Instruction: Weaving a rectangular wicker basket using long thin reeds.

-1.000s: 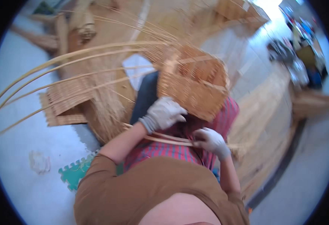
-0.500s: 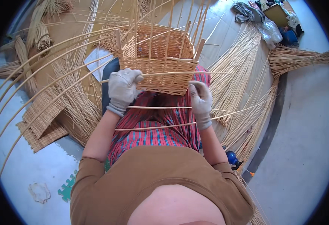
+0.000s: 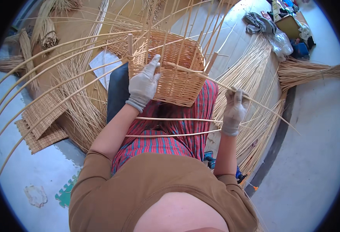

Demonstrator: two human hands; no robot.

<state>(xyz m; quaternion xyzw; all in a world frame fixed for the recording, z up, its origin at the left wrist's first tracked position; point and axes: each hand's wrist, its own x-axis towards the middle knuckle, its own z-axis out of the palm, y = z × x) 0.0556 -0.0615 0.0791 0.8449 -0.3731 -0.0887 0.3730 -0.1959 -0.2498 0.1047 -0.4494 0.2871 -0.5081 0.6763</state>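
Observation:
On my lap stands a wicker basket, partly woven, with tall thin upright stakes and thicker corner posts. My left hand, in a pale glove, lies against its near wall, fingers stretched up to the upper edge beside a stake. My right hand, gloved too, is closed round a long cane to the right of the basket. That cane runs from the basket's near upper edge through my fingers to a free end at lower right. Two more canes cross over my lap.
Long curved canes arc out to the left. Loose cane bundles spread over the floor at right, another bundle at left. Woven mats lie at left. A plastic bag and cloth sit at far right.
My right hand has moved right and now grips the cane, which slants down to the right. My left hand has left the cane and gone up onto the basket wall. The basket has shifted slightly right.

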